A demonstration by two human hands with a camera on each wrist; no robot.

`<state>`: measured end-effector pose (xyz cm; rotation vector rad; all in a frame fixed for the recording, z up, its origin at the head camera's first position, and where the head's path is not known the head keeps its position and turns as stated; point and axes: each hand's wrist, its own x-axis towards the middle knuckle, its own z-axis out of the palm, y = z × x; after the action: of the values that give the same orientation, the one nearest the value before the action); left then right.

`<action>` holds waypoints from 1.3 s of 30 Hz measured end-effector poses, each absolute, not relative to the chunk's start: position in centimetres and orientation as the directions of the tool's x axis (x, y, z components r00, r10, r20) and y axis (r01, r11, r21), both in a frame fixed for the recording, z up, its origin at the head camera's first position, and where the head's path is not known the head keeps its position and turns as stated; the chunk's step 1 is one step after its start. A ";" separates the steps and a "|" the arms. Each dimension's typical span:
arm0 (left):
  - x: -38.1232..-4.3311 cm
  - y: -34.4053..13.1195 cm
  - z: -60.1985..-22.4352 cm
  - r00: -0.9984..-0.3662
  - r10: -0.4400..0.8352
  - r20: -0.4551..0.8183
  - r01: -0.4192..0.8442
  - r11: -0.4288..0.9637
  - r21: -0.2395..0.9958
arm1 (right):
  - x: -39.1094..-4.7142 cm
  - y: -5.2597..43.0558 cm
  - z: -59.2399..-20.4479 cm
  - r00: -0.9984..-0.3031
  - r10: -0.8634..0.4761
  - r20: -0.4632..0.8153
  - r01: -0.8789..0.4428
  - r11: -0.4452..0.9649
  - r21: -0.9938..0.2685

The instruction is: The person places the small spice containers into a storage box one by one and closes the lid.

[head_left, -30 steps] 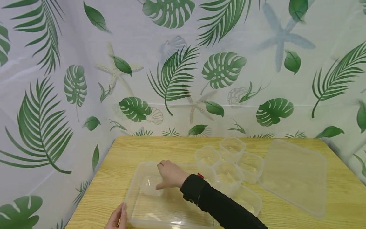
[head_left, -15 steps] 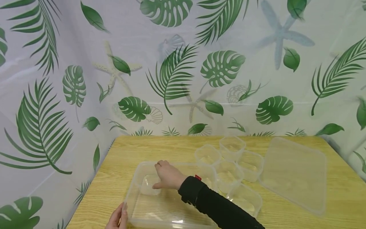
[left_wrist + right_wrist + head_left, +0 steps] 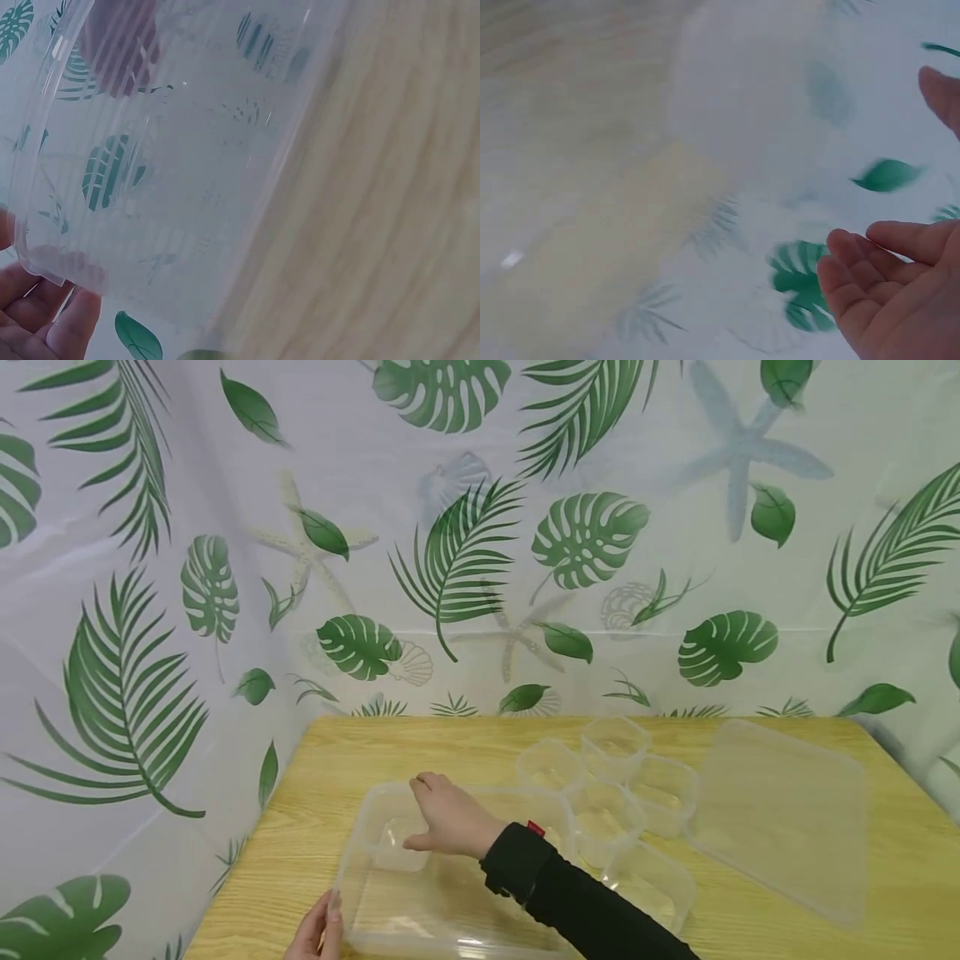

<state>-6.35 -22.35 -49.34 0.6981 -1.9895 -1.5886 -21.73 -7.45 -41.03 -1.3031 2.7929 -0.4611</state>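
A large clear plastic box [image 3: 465,939] lies on the wooden table, its far left corner holding a small clear container [image 3: 397,852]. My left hand [image 3: 317,930] pinches the box's left rim; in the left wrist view the fingers [image 3: 75,326] wrap the rim near a corner. Over the small container is my right hand [image 3: 453,818], in a dark sleeve. In the right wrist view this hand [image 3: 900,292] has its thumb spread apart from loosely bent fingers, with nothing between them. From the head view, the right hand hides part of the small container.
Several more small clear containers [image 3: 663,797] stand grouped to the right of the box, close against its side. A large translucent lid [image 3: 787,818] lies flat on the table's right [image 3: 892,860]. A leaf-patterned curtain [image 3: 480,560] hangs behind and at the left.
The right hand has risen slightly off the small container, which stays in the box's far left corner. The left hand keeps its hold on the rim.
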 end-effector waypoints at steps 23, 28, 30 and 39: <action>-6.3 -22.8 -48.7 -0.723 -0.677 0.134 0.002 0.193 0.981 | -16.0 8.2 -34.2 -0.761 -0.578 0.294 -0.644 0.619 -0.450; -6.3 -22.6 -48.7 -0.729 -0.669 0.143 -0.002 0.211 0.978 | -15.9 10.9 -36.7 -0.831 -0.520 0.197 -0.542 0.677 -0.498; -6.4 -22.5 -48.8 -0.728 -0.668 0.154 0.015 0.209 0.978 | -15.9 11.7 -37.5 -0.848 -0.502 0.172 -0.516 0.706 -0.485; -6.4 -22.3 -49.2 -0.734 -0.662 0.154 0.024 0.202 0.979 | -15.9 14.7 -40.1 -0.896 -0.444 -0.023 -0.388 0.805 -0.450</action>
<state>-6.41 -22.27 -49.17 0.5916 -1.9184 -1.5783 -15.90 14.67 -40.13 -0.6628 2.8629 -0.6723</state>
